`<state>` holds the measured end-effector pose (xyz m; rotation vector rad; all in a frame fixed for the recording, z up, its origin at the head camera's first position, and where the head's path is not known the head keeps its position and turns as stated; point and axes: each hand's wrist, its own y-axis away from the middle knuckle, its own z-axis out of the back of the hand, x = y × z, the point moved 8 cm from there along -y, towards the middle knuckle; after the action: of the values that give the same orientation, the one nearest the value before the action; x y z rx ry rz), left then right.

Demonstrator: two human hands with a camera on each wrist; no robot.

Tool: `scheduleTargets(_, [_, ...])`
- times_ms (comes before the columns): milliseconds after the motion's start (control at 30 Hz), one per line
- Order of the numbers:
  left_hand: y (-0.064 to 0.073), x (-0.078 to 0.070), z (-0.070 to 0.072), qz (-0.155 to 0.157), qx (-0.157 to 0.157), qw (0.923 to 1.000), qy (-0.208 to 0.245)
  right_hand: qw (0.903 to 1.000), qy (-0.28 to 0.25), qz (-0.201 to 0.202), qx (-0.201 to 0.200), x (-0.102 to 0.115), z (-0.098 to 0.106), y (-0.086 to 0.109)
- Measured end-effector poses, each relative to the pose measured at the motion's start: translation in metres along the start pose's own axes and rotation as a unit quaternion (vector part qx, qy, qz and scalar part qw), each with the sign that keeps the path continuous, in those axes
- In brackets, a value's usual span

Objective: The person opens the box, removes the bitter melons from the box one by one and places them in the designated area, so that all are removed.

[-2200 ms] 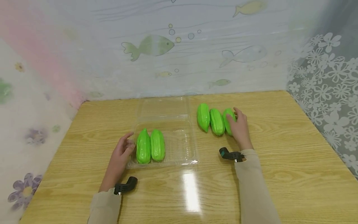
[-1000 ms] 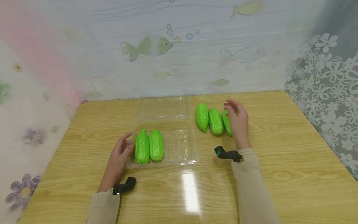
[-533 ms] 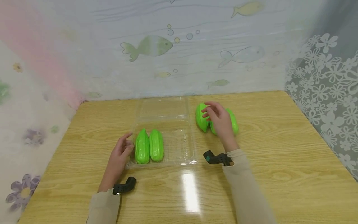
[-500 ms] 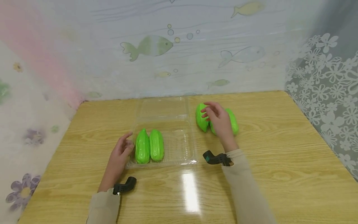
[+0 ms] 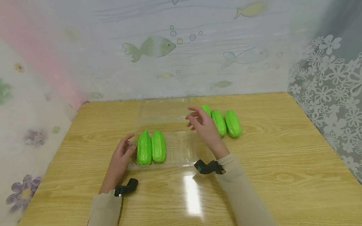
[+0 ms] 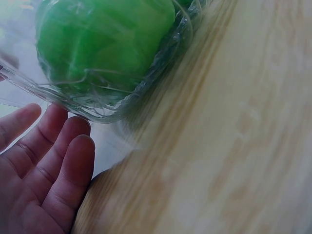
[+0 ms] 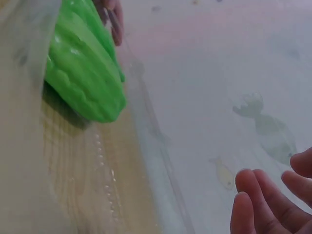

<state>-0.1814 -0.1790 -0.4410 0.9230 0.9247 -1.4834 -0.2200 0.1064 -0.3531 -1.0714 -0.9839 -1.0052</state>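
Observation:
Two bright green, ridged, gourd-like pieces (image 5: 144, 148) lie side by side in the left part of a clear plastic clamshell box (image 5: 176, 164), whose lid (image 5: 167, 108) is folded back. My left hand (image 5: 120, 157) rests at the box's left side. In the left wrist view its relaxed fingers (image 6: 73, 165) touch the outer wall. My right hand (image 5: 207, 130) hovers over the box's right edge, holding nothing, with loosely bent fingers (image 7: 258, 204). Behind and beside it lie three more green gourd-like pieces (image 5: 233, 123) on the table, the leftmost partly hidden by the hand.
The wooden table (image 5: 282, 163) meets a fish-patterned wall covering (image 5: 198, 72) at the back. A flower-patterned covering (image 5: 336, 91) stands on the right, another patterned wall (image 5: 31, 103) on the left. Black camera mounts (image 5: 126, 187) sit on both wrists.
My right hand has left the rightmost loose green piece and moved left, empty, over the other pieces to the box's right edge. The left hand has stayed in place.

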Motion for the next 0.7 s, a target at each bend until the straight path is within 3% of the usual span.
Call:
scheduleTargets(133, [0.002,0.000,0.000,0.001,-0.002,1.0000,-0.001,0.9996,0.005,-0.017,0.022,-0.007,-0.015,0.000])
scheduleTargets(367, [0.004,-0.004,0.000,-0.001,-0.001,1.0000,0.003,0.9986,0.021,-0.023,0.043,0.014,-0.038,0.010])
scheduleTargets(600, [0.006,-0.002,0.000,0.002,-0.004,1.0000,-0.006,0.9937,0.100,-0.007,0.049,-0.016,-0.052,0.007])
scheduleTargets(700, [0.006,-0.003,0.000,0.001,-0.006,1.0000,-0.008,0.9907,0.127,0.004,0.047,-0.018,-0.056,0.008])
